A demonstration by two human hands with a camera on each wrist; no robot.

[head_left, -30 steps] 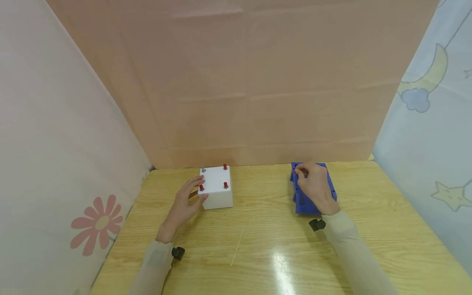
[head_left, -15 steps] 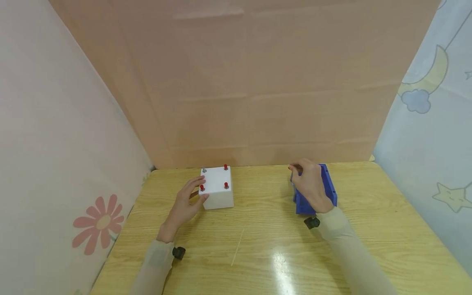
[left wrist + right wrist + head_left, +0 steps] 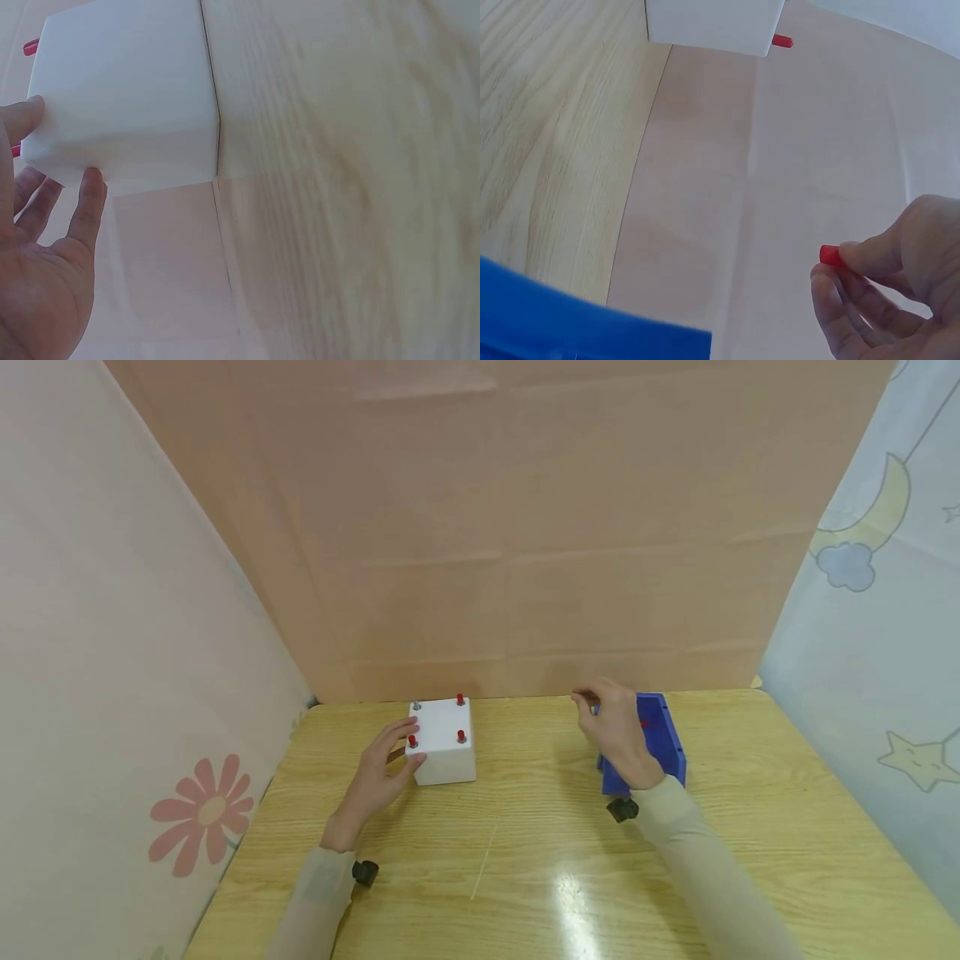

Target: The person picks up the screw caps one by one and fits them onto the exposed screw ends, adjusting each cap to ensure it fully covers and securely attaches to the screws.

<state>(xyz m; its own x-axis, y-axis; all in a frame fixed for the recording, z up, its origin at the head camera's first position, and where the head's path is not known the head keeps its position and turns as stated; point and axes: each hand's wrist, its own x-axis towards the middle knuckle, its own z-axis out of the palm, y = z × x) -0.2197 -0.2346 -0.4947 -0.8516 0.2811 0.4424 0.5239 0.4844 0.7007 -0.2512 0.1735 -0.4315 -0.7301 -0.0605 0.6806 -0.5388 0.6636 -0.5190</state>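
Note:
A white box (image 3: pixel 444 725) stands on the table at centre left, with red caps (image 3: pixel 461 737) on three of its top corners. At the far left corner a bare metal stud (image 3: pixel 417 704) sticks up. My left hand (image 3: pixel 375 774) holds the box by its left side, fingers over the top edge and thumb at the front. My right hand (image 3: pixel 613 725) pinches a small red cap (image 3: pixel 830 255) between thumb and fingers, raised above the left edge of a blue tray (image 3: pixel 667 747). From above, the fingers mostly hide that cap.
Inside the blue tray lies something small and red (image 3: pixel 645 723). The wooden table (image 3: pixel 525 843) stretches between box and tray. A brown paper backdrop (image 3: pixel 495 568) rises behind, and printed cloth hangs at both sides.
My right hand has lifted off the blue tray with the red cap and moved left, uncovering more of the tray. My left hand has stayed on the box.

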